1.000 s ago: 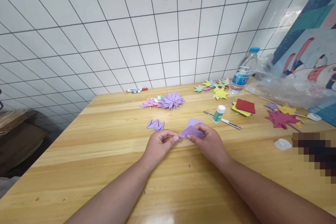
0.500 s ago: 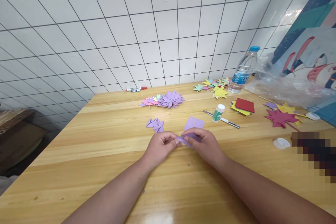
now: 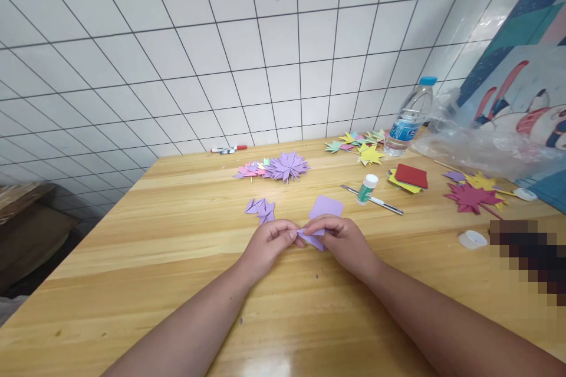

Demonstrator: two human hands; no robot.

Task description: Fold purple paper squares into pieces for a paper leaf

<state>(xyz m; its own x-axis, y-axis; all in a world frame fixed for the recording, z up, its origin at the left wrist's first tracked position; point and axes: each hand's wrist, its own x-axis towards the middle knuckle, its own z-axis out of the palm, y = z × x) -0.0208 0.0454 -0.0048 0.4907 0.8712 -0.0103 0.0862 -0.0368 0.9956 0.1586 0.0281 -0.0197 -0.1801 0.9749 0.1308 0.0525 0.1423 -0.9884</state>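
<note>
Both hands meet over the middle of the wooden table [image 3: 177, 259]. My left hand [image 3: 267, 245] and my right hand [image 3: 347, 241] pinch a small folded purple paper piece [image 3: 312, 238] between their fingertips, pressed low against the tabletop. A flat purple paper square [image 3: 326, 207] lies just behind my right hand. A few folded purple pieces [image 3: 260, 208] lie a little beyond my left hand.
Farther back lie a purple paper flower [image 3: 287, 166] with pink pieces, a marker [image 3: 229, 149], yellow and green paper leaves [image 3: 365, 150], a water bottle [image 3: 409, 116], a glue bottle [image 3: 367, 188], a craft knife [image 3: 380, 202], red and yellow sheets [image 3: 410, 178], red leaves [image 3: 472, 198] and a plastic bag [image 3: 486, 150].
The folded purple piece has been pressed flatter and smaller. My right hand has moved down and left over it, closing toward my left hand.
</note>
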